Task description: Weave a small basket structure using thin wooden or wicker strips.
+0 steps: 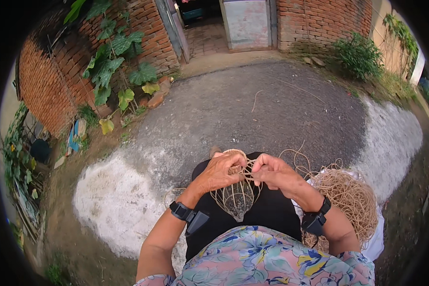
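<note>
Pinching the open-ribbed wicker basket (232,195) with fingers nearly closed, left hand (219,172) and right hand (280,178) are flanking its bodyward-running long axis.

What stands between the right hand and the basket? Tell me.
Nothing visible: the right hand touches the basket directly, facing the left hand. The cord pile lies off to the right, not between them.

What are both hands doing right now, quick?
Left hand: curled closed, holding the tan woven piece.
Right hand: fingertips pinched closed, seemingly on a thin strand of it; the exact grip is too small to tell.
</note>
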Demonstrator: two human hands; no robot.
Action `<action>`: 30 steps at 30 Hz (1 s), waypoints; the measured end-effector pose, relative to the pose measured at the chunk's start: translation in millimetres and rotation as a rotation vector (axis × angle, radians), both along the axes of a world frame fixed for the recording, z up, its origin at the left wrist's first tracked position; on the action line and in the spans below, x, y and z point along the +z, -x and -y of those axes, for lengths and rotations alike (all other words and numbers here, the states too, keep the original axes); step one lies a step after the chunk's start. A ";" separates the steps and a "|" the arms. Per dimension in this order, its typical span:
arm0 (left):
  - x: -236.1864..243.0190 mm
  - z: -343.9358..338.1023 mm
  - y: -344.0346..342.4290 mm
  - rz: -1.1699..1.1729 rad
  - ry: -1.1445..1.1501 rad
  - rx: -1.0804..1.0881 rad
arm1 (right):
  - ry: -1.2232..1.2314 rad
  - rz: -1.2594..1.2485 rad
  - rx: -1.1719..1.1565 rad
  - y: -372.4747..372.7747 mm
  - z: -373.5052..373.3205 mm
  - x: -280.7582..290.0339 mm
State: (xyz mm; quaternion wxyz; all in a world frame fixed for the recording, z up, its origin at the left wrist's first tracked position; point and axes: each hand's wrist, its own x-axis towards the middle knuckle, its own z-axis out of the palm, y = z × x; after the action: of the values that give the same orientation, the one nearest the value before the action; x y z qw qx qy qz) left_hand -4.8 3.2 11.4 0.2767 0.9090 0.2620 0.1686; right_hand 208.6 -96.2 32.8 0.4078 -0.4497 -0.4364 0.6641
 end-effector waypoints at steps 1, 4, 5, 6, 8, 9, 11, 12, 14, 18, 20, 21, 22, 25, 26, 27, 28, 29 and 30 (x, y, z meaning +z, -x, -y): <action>-2.3 1.8 -0.2 0.036 -0.042 -0.018 | -0.114 -0.011 0.036 -16.0 12.7 12.3; -10.7 0.3 0.6 0.069 -0.050 0.011 | -0.244 0.001 -0.007 -86.1 55.5 49.1; -13.3 -1.2 0.6 0.086 -0.050 0.033 | -0.289 0.072 -0.122 -115.1 70.9 61.4; -15.4 -2.1 0.4 0.118 -0.057 0.025 | -0.461 0.056 -0.289 -142.6 86.9 69.8; -18.2 -3.1 0.1 0.143 0.004 0.043 | -0.726 0.127 -0.347 -205.1 109.6 85.0; -19.2 -2.0 -1.4 0.165 -0.057 0.045 | -0.737 0.114 -0.404 -236.1 117.4 88.7; -19.4 -0.2 -5.2 0.194 -0.015 0.065 | -0.725 0.064 -0.596 -291.2 131.3 84.9; -18.9 0.5 -7.2 0.201 0.023 0.095 | -0.732 0.005 -0.658 -313.7 137.4 77.7; -18.3 3.1 -11.8 0.226 -0.039 0.123 | -0.497 0.297 -0.869 -341.6 136.1 42.0; -20.5 8.2 -16.8 0.165 -0.231 0.318 | -0.156 0.535 -1.000 -344.7 100.1 -62.2; -23.1 10.1 -21.2 0.145 -0.303 0.355 | -0.268 0.891 -1.013 -322.0 74.0 -109.5; -23.9 11.0 -22.4 0.125 -0.368 0.392 | -0.242 0.886 -0.893 -311.1 69.1 -120.2; -24.0 11.5 -23.0 0.143 -0.396 0.383 | -0.127 0.887 -0.813 -292.9 65.2 -129.7; -22.2 11.2 -23.1 0.089 -0.324 0.421 | -0.297 0.844 -0.608 -223.5 34.8 -128.2; -20.4 10.6 -21.1 0.174 -0.064 0.420 | -0.258 0.740 -0.554 -194.6 24.8 -121.7; -18.2 9.1 -18.7 0.295 0.159 0.383 | -0.352 0.739 -0.510 -165.8 15.9 -112.0; -16.7 8.5 -16.6 0.247 0.192 0.411 | -0.469 0.687 -0.471 -137.5 8.3 -102.5; -15.8 8.1 -14.8 0.328 0.294 0.389 | -0.481 0.707 -0.413 -113.0 0.3 -92.1; -15.6 8.1 -13.8 0.371 0.390 0.394 | -0.599 0.665 -0.350 -91.4 -6.5 -82.8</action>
State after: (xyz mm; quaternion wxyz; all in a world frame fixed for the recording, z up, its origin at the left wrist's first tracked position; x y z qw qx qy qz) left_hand 9.0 -4.9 -4.2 0.4508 0.7245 0.4053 0.3280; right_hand 300.0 -89.8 -49.9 0.4636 -0.5672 -0.6328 0.2508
